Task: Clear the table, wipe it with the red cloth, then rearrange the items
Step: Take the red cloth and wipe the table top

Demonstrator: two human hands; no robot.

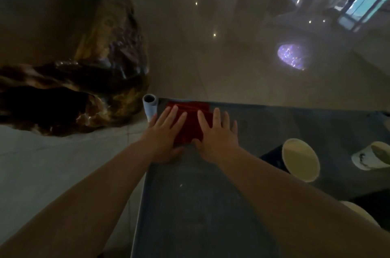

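A folded red cloth [191, 122] lies at the far left corner of the dark table [190, 205]. My left hand [164, 133] lies flat on the cloth's left side, fingers straight and spread. My right hand [217, 137] presses flat on the cloth's right side, its thumb on the table near the cloth's near edge. A dark paper cup with a pale inside [299, 159] stands to the right of my right arm. A white patterned cup [371, 157] stands further right at the frame's edge. Another pale cup rim [358, 212] shows behind my right forearm.
A light blue tube-like post [150, 106] stands at the table's far left corner, just left of the cloth. A large dark rock [84, 68] sits on the floor to the left. Shiny floor stretches beyond the table's far edge.
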